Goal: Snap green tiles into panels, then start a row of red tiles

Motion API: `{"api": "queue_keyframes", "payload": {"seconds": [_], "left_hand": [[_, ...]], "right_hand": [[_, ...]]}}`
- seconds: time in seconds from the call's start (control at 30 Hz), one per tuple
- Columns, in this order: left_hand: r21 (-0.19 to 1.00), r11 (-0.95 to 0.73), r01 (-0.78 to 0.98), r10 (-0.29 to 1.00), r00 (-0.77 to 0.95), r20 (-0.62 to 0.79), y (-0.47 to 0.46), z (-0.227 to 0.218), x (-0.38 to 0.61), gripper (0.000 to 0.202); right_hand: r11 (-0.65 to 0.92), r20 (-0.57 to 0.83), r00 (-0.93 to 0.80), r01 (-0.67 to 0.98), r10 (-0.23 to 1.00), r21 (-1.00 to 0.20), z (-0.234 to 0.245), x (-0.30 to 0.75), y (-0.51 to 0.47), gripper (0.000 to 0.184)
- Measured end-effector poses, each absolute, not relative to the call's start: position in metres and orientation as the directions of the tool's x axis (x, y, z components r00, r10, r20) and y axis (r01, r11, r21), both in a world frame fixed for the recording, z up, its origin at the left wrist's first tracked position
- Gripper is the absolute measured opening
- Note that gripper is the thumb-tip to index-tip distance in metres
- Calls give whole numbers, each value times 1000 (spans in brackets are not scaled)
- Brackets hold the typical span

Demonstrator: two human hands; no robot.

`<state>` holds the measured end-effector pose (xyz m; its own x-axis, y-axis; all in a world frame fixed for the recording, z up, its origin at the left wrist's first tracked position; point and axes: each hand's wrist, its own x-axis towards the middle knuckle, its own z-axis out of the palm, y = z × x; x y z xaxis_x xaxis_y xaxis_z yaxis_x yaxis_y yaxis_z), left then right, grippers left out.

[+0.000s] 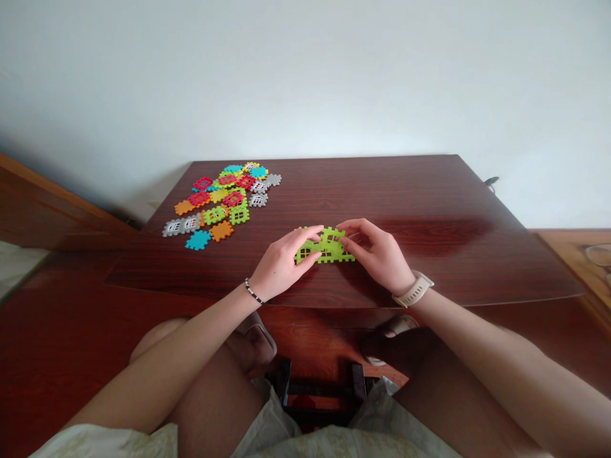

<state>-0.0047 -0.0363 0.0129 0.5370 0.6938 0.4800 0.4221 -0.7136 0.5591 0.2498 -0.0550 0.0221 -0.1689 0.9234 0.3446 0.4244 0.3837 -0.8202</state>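
Observation:
Several lime-green interlocking tiles [328, 247] with window-like cutouts and notched edges lie joined as a panel near the table's front edge. My left hand [286, 254] grips the panel's left part, its thumb along the near side and its fingers over the far side. At the panel's right end, the thumb and fingers of my right hand [377, 251] are curled onto the upper right corner. Both hands hide parts of the tiles, including the outer ends. A dark beaded bracelet is on my left wrist and a pale watch on my right.
On the table's left side lies a loose pile of interlocking tiles [219, 196] in red, orange, yellow, blue, green and grey. Dark brown wood grain covers the table [372, 191], which stands against a white wall [334, 76]. My legs are beneath its front edge.

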Motion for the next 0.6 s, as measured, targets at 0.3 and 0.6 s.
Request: {"api": "queue_keyframes", "payload": {"seconds": [0.3,0.6], "left_hand": [[465,-711,528,703,536,466,-34,11,-6,49],[387,-654,651,756,543,365,-19,-6,-18,55]], "right_hand": [[386,346,-170,426,923,-818,20,254,-51,22],[381,348,-159,442,924,-812,18,261,-47,21]]}}
